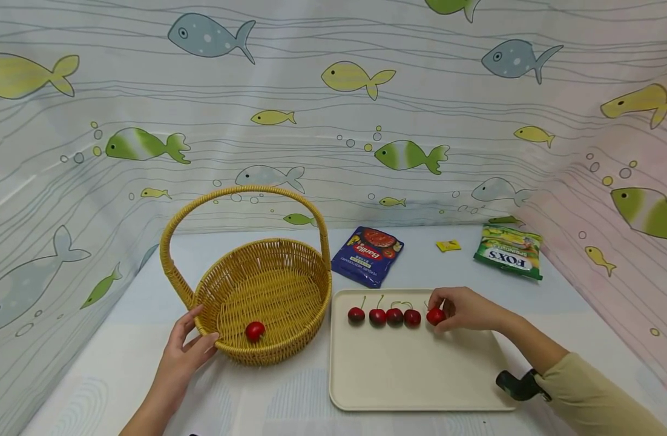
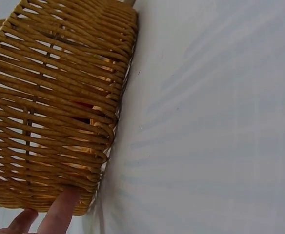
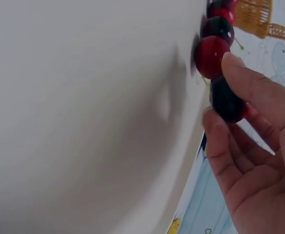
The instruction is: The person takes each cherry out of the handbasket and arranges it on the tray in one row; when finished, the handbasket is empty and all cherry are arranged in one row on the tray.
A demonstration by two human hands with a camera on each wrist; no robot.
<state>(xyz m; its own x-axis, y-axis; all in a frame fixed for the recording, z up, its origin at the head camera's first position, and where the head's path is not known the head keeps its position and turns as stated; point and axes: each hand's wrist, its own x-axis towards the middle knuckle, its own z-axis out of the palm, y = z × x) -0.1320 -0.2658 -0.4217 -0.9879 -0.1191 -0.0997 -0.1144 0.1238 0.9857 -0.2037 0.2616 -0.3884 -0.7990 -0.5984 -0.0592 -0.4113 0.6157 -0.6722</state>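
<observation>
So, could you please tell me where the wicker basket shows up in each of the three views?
Head: the wicker basket stands left of centre, beside the tray, the left hand touching its rim.
Left wrist: its woven wall fills the left side, a fingertip at the bottom.
Right wrist: only a small piece of it shows at the top right edge.
Shared landmark: the basket's yellow weave itself.

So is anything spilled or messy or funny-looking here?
Nothing is spilled or broken. Four cherries sit in a neat row on the tray, the right hand pinches a fifth cherry, and one cherry lies in the basket, which the left hand steadies. The only stray bit is a small yellow packet lying alone.
</observation>
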